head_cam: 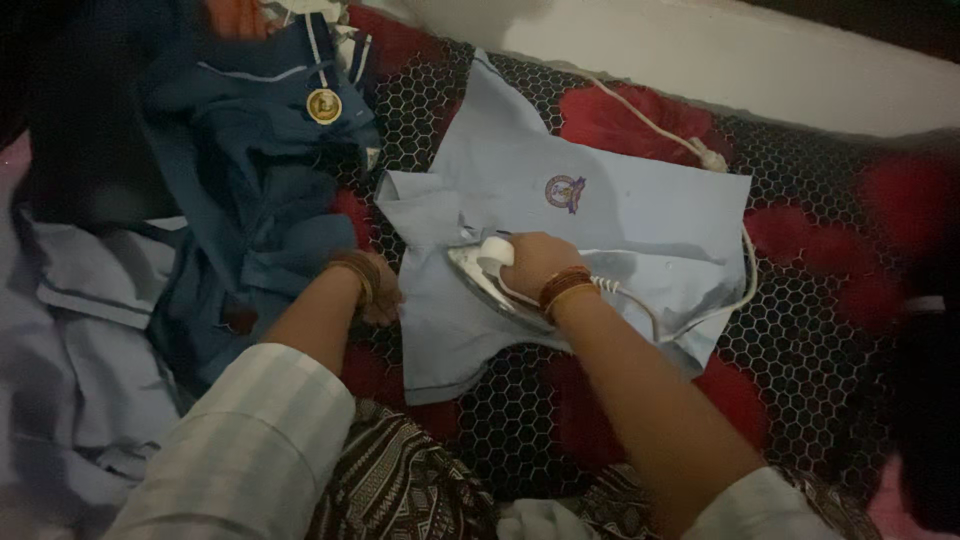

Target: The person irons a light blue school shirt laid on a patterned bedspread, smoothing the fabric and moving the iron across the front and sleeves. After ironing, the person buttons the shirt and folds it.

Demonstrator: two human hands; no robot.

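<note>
A light blue shirt (620, 215) with a round chest emblem lies spread flat on a dark blanket (820, 300) patterned with red flowers and a honeycomb net. My right hand (535, 262) grips the white handle of a clothes iron (483, 275), which rests on the shirt near its collar and left sleeve. My left hand (378, 295) presses down on the shirt's edge just left of the iron. Both wrists wear bangles.
A heap of dark blue clothes (250, 170) with a gold round medal (324, 105) lies at the upper left. Pale blue garments (90, 290) sit at the left. The iron's white cord (690, 145) runs across the shirt toward the white wall (700, 50).
</note>
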